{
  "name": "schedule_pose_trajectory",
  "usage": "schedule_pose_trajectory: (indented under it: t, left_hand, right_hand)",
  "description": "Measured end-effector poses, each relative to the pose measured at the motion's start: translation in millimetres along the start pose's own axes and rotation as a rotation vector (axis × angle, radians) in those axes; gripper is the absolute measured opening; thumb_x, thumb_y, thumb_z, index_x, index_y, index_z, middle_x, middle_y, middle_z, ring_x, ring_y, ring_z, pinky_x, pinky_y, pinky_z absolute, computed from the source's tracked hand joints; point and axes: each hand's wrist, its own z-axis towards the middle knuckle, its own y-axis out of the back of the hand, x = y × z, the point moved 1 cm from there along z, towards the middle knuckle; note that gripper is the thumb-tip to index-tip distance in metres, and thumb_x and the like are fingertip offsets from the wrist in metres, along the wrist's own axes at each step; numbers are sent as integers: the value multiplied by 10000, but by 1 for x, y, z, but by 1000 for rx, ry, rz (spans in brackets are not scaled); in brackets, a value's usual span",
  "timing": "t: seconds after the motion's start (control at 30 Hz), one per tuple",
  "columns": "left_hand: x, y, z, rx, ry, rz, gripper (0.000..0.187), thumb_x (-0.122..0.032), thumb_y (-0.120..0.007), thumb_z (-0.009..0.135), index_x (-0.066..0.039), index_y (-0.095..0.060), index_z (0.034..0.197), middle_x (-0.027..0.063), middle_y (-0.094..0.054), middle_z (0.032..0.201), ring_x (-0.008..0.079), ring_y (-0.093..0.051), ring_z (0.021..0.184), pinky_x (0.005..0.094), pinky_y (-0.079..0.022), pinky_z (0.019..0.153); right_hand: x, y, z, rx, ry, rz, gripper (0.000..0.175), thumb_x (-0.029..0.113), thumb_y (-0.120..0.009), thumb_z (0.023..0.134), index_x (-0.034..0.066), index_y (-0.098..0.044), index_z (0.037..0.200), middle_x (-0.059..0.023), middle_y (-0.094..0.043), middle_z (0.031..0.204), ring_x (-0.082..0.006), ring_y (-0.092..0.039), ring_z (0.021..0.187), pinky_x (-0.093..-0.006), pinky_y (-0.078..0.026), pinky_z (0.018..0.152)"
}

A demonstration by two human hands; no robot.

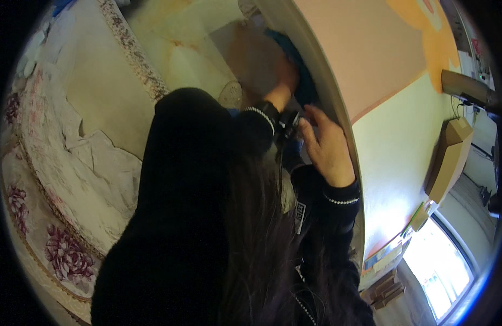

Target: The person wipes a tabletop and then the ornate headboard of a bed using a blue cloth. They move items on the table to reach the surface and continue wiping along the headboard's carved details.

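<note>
My left hand (286,75) is blurred and reaches down beside a teal cloth (302,77) at the foot of the wall; whether it grips the cloth I cannot tell. A grey flat panel or mat (251,57) lies on the floor under and beyond this hand. My right hand (330,146) is nearer to me, with thumb and fingers apart, next to a small black device (290,122) close to my left wrist. Both wrists come out of black sleeves with beaded cuffs. A light perforated shoe (231,94) shows beside my knee.
Floral upholstery (69,252) with a crumpled pale cloth (106,163) is on the left. A speckled stone strip (130,49) crosses the pale marbled floor. The painted wall (393,163) rises close on the right, with a cardboard box (450,159) and a bright window (438,265) beyond.
</note>
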Motion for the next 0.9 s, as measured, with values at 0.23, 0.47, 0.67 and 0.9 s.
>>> schedule_pose_trajectory:
  t: [0.23, 0.47, 0.67, 0.9]
  left_hand:
    - [33, -35, -91, 256, 119, 128, 276, -74, -487, 886, 46, -515, 1133, 294, -556, 1105, 443, -534, 1034, 463, -435, 872]
    - [27, -34, -130, 240, 211, -230, 278, -99, -505, 890, 47, -518, 1126, 292, -560, 1106, 445, -542, 1020, 469, -442, 857]
    - [22, -24, -46, -28, 171, -362, 283, -120, -520, 893, 48, -522, 1120, 289, -563, 1107, 448, -548, 1008, 474, -448, 844]
    - [15, 11, 66, -191, 0, -152, 364, -51, -596, 824, 42, -470, 1153, 273, -541, 1115, 425, -522, 1053, 450, -425, 888]
  right_hand:
    - [-1, -9, 8, -54, 68, -87, 373, 220, -543, 926, -47, -546, 1186, -234, -641, 1051, -369, -621, 988, -369, -486, 844]
    - [2, -12, 18, -19, 11, 20, 354, 228, -533, 920, -23, -560, 1169, -243, -614, 1091, -395, -596, 999, -416, -478, 847]
    - [1, -13, 22, -35, 37, -31, 357, 233, -532, 924, -19, -557, 1175, -248, -619, 1077, -398, -596, 995, -418, -477, 846]
    - [2, -7, 17, -4, -4, -8, 366, 227, -534, 925, -35, -548, 1180, -271, -612, 1067, -407, -601, 981, -419, -478, 831]
